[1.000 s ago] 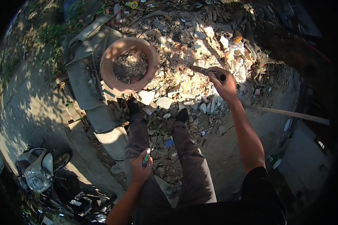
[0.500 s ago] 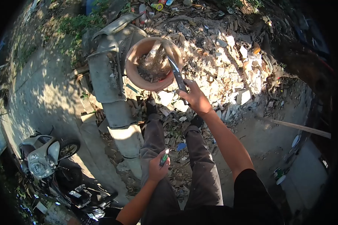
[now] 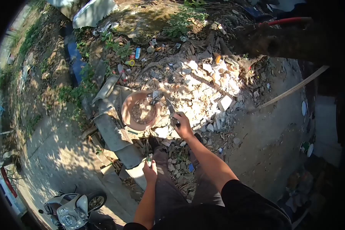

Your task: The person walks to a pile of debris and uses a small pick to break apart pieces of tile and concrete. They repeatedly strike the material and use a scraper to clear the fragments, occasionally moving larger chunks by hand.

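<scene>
My right hand [image 3: 183,125] is closed round the dark handle of a knife [image 3: 168,101]. Its blade points away from me, just past the right rim of a round clay pot [image 3: 124,111]. Pale rubble and bits of debris lie in the bottom of the pot. A grey crumpled piece [image 3: 156,96] shows at the pot's far right rim. Lower down, over my left leg, my left hand [image 3: 150,172] grips a small green and dark tool [image 3: 149,159] with a pale tip; I cannot tell its kind.
Sunlit broken rubble [image 3: 203,94] spreads right of the pot. Overlapping curved grey slabs [image 3: 111,132] run along its left. A motorbike [image 3: 71,214] stands at lower left on the concrete. A bundle of thin sticks [image 3: 295,86] slants at the right, and a blue bottle [image 3: 137,53] lies among litter.
The view has tilted up, so the pot and both hands sit differently in it. My left hand has moved forward, nearer the pot. The knife stays in my right hand beside the rim.
</scene>
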`<act>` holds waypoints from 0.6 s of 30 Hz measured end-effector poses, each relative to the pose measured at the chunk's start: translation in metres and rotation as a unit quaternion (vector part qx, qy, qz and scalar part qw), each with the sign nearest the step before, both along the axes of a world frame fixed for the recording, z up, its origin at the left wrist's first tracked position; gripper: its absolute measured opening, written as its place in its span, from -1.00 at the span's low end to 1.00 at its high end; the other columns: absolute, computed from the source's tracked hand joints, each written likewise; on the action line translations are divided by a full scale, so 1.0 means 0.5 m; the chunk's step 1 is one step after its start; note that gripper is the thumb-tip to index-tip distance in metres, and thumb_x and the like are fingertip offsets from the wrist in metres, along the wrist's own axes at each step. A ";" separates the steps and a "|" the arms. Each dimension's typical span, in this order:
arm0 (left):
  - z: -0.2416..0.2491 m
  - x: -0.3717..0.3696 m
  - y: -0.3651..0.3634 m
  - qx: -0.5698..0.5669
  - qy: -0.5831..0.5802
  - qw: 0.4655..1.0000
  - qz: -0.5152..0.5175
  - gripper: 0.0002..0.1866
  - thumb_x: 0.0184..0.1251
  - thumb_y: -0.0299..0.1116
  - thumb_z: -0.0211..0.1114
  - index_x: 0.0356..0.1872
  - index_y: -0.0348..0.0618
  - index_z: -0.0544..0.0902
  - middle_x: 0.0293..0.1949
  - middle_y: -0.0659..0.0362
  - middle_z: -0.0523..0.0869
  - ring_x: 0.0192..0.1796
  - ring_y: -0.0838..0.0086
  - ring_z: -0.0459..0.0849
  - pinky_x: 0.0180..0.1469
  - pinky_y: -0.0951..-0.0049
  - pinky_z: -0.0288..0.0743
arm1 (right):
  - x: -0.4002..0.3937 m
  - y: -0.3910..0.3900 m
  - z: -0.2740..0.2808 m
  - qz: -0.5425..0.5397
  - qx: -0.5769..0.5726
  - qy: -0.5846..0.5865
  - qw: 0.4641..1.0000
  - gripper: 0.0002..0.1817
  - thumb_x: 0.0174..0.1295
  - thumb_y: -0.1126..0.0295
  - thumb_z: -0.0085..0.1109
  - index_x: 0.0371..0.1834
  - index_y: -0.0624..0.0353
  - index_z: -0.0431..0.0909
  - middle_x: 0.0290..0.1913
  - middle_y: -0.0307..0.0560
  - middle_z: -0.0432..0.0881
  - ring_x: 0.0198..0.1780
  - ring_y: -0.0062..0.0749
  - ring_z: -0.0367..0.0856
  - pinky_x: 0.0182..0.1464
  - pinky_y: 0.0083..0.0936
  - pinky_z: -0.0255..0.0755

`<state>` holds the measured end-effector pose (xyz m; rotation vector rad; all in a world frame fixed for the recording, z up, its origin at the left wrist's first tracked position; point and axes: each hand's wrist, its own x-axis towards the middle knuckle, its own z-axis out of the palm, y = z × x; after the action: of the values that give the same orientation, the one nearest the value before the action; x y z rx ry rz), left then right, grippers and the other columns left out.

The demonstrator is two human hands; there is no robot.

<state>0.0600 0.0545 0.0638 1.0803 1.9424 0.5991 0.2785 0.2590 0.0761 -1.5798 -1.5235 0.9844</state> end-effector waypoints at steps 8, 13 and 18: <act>0.160 -0.150 0.174 0.163 0.044 0.978 -0.124 -0.64 0.31 -0.37 0.19 0.08 -0.33 0.55 -0.47 0.07 0.60 -0.49 0.45 0.49 -0.42 0.39 0.38 | 0.335 -0.155 0.174 -0.382 -0.266 0.195 0.864 -0.84 0.28 0.37 0.19 -0.16 0.19 0.55 -0.50 -0.06 0.67 -0.65 -0.48 0.57 -0.64 -0.49 0.41; 0.325 -0.143 0.252 0.116 -0.149 0.980 -0.064 -0.65 0.33 -0.40 0.17 0.11 -0.27 0.53 -0.63 0.22 0.42 -0.68 0.57 0.30 -0.64 0.51 0.18 | 0.463 -0.480 0.285 -0.357 -0.188 0.120 0.907 -0.76 0.14 0.36 0.31 -0.17 0.11 0.51 -0.44 -0.26 0.54 -0.45 -0.57 0.52 -0.45 -0.54 0.42; 0.373 -0.088 0.330 0.046 -0.244 0.967 -0.056 -0.79 0.45 -0.24 0.14 -0.15 -0.17 0.45 -0.57 0.28 0.41 -0.67 0.63 0.33 -0.72 0.59 0.14 | 0.375 -0.759 0.433 -0.568 -0.064 0.406 0.713 -0.69 0.21 0.17 0.32 -0.15 -0.01 0.40 -0.41 -0.32 0.39 -0.40 -0.56 0.41 -0.38 -0.49 0.34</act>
<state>0.0159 0.2195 0.2503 0.9793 1.4290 0.8121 0.4662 -0.1207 0.2926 -1.4426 0.2193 0.7976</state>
